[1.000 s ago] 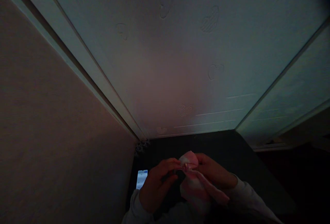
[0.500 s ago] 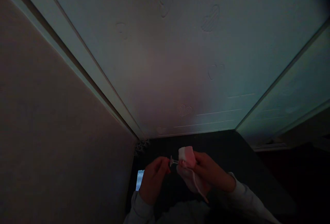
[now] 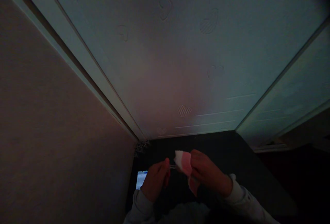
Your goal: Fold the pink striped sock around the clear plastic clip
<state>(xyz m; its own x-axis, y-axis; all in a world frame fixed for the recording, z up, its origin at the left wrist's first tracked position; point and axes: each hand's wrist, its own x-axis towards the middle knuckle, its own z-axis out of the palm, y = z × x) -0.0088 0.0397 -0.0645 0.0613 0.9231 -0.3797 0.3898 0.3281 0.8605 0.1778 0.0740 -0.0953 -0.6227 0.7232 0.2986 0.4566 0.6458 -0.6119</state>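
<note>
Cloth (image 3: 186, 164) in pink and white hangs from the right hand (image 3: 210, 174), whose fingers are pinched on it, above the dark tabletop (image 3: 221, 148); a thin clear stem (image 3: 172, 166) runs from its left edge to the left hand (image 3: 156, 178), fingers closed on the stem, its far end hidden by the cloth; just beside the left hand lies a lit phone (image 3: 141, 179); behind the tabletop rises a pale panel (image 3: 165, 79) marked with hearts.

- You can read no words, numbers or brands here.
- The lit phone screen (image 3: 141, 180) is too small and blurred for you to read.
</note>
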